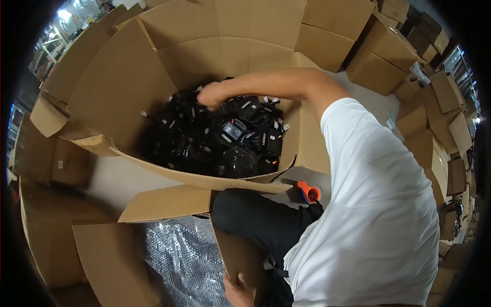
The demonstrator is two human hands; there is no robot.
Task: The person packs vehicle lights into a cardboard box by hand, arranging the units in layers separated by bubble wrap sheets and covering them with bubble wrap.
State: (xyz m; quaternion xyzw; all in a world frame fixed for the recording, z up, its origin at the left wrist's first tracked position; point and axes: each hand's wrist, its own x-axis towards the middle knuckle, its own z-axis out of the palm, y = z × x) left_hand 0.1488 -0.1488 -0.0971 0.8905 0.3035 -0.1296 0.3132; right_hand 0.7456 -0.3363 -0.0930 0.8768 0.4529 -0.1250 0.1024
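View down past a person's white sleeve (353, 128) and dark trousers (258, 212) to two open cardboard boxes. The right arm stretches out from the right side and bends over the large box (230, 59). The right hand (210, 96) is at the far left of a heap of black parts (240, 161), fingers pointing down. The hand is slightly blurred and its fingertips are hidden, so I cannot tell whether they are spread, closed or gripping a part.

The left hand (239, 292), at the lower edge, touches the right flap of the small box (107, 261). Its thumb and a finger stand a little apart at the cardboard's edge; I cannot tell whether they pinch it.

The black parts lie jumbled inside the large box. They are hard and smooth-looking, some rounded, some boxy, with small pale labels, thin coloured wires and white plugs among them. One near the middle has a greyish face; a rounded, glossy one lies near the front wall.

The small box holds bubble wrap (184, 256), clear, shiny and dimpled. Beside the large box, on the grey floor (130, 174), is an orange object (309, 192) with a round opening. More brown boxes (381, 53) are stacked around, flat-sided and matte.
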